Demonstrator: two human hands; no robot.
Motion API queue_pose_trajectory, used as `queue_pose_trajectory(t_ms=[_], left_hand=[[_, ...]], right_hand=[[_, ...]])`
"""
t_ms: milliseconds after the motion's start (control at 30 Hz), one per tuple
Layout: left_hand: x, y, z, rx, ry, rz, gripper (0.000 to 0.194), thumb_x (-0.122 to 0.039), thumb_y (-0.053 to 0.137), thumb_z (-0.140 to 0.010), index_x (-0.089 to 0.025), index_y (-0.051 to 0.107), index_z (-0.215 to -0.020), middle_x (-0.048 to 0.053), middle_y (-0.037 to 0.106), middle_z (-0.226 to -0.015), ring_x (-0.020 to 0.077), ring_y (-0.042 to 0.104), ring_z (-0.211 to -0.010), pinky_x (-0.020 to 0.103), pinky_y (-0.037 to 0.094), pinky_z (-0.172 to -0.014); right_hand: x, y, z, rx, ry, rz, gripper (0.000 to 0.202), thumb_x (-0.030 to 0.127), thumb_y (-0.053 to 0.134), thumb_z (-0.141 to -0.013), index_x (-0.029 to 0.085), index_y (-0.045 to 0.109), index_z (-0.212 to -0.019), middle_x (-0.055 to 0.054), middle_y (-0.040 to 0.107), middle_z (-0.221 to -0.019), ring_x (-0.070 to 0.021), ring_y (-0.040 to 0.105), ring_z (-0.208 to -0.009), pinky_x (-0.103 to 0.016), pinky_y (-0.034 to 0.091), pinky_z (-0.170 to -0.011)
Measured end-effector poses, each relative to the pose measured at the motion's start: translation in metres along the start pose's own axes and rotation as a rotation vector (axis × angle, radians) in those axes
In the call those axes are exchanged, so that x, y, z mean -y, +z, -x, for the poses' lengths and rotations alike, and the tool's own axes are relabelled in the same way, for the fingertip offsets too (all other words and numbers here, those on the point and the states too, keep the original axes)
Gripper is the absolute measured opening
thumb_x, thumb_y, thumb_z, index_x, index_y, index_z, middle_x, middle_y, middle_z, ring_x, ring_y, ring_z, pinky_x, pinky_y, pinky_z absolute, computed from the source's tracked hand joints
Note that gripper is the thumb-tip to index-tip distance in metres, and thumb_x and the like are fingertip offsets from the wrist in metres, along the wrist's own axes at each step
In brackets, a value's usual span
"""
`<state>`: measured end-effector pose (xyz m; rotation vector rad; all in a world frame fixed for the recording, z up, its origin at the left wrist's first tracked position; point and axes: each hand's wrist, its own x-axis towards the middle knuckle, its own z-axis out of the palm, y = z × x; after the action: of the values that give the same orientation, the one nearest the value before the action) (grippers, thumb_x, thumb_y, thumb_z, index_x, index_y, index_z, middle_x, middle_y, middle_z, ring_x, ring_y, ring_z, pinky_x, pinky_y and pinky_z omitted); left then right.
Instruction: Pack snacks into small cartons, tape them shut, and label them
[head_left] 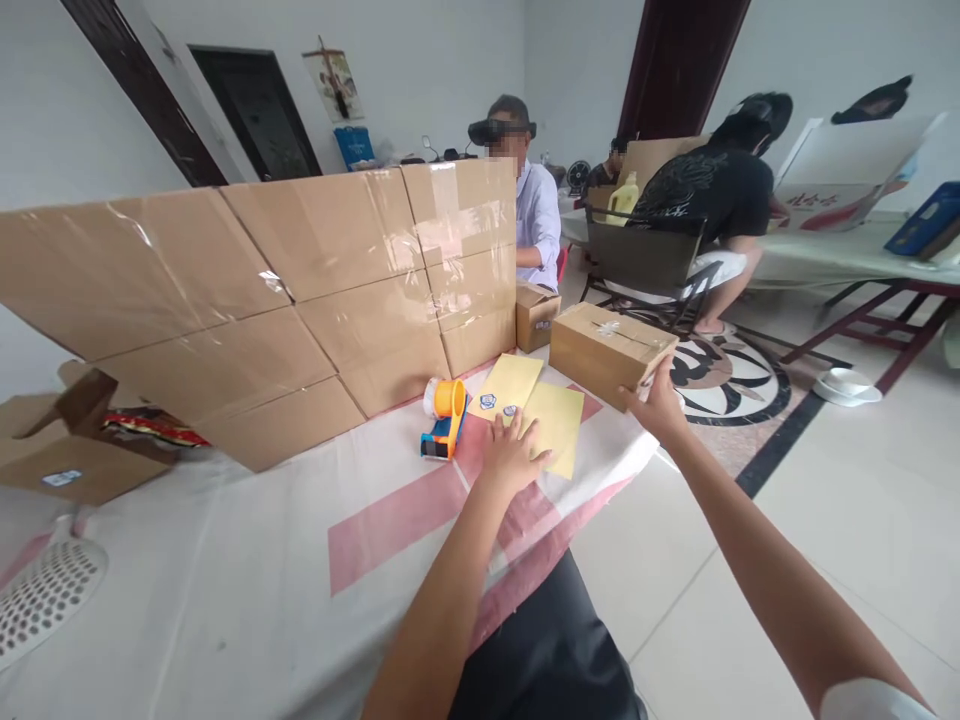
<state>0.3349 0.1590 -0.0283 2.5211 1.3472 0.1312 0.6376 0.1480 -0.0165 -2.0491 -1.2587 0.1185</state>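
Note:
My left hand (514, 452) lies palm down with its fingers spread on yellow paper sheets or envelopes (556, 420), which overlap on the cloth. Small blue printed marks show near the fingertips. At the table's right edge, my right hand (660, 402) grips the near right end of a closed cardboard box (596, 352); some of its fingers are hidden behind the corner. Clear tape shines on the box's top. Left of the papers stands an orange and blue tape dispenser (451, 425) with a white roll beside it.
A tall wall of taped cardboard boxes (315, 290) crosses the table's back. A small box (534, 315) sits at its right end. To the left are an open carton (82, 465) and a white perforated scoop (52, 590). People sit beyond; a chair (649, 265) stands right.

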Motion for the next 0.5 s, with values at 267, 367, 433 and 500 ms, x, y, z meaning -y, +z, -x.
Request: queue_pose_trajectory(t_ms=[267,367,433,500], left_hand=[[0.011,0.023,0.018,-0.033,-0.094,0.043,0.074,-0.065,0.043,-0.099,-0.030,0.036,-0.164,0.007,0.019,-0.176,0.0457,0.011,-0.161,0.061,0.019,-0.131],[0.006,0.021,0.014,0.018,-0.128,0.103,0.075,-0.067,0.043,-0.098,-0.032,0.035,-0.164,0.007,0.015,-0.176,0.0454,0.005,-0.162,0.063,0.017,-0.131],[0.006,0.019,0.011,0.027,-0.137,0.122,0.074,-0.067,0.044,-0.098,-0.034,0.034,-0.164,0.005,0.013,-0.176,0.0446,0.004,-0.162,0.064,0.018,-0.131],[0.007,0.018,0.009,0.020,-0.141,0.128,0.074,-0.067,0.045,-0.098,-0.035,0.034,-0.164,0.004,0.013,-0.176,0.0440,0.005,-0.162,0.063,0.020,-0.131]], right_hand=[[0.088,0.073,-0.042,0.123,0.073,0.287,0.088,0.044,0.050,-0.102,0.002,0.007,-0.166,-0.028,0.071,-0.124,-0.0417,0.068,-0.116,-0.051,0.052,-0.096],[0.134,0.118,-0.099,0.160,0.062,0.254,0.084,0.039,0.053,-0.103,0.000,0.011,-0.165,-0.032,0.064,-0.133,-0.0387,0.066,-0.122,-0.049,0.051,-0.101],[0.157,0.146,-0.136,0.195,0.057,0.225,0.079,0.039,0.055,-0.104,0.004,0.018,-0.165,-0.029,0.059,-0.142,-0.0359,0.063,-0.127,-0.049,0.052,-0.105],[0.173,0.168,-0.165,0.234,0.037,0.198,0.066,0.041,0.059,-0.104,0.013,0.037,-0.159,-0.021,0.057,-0.147,-0.0329,0.061,-0.129,-0.052,0.052,-0.107]])
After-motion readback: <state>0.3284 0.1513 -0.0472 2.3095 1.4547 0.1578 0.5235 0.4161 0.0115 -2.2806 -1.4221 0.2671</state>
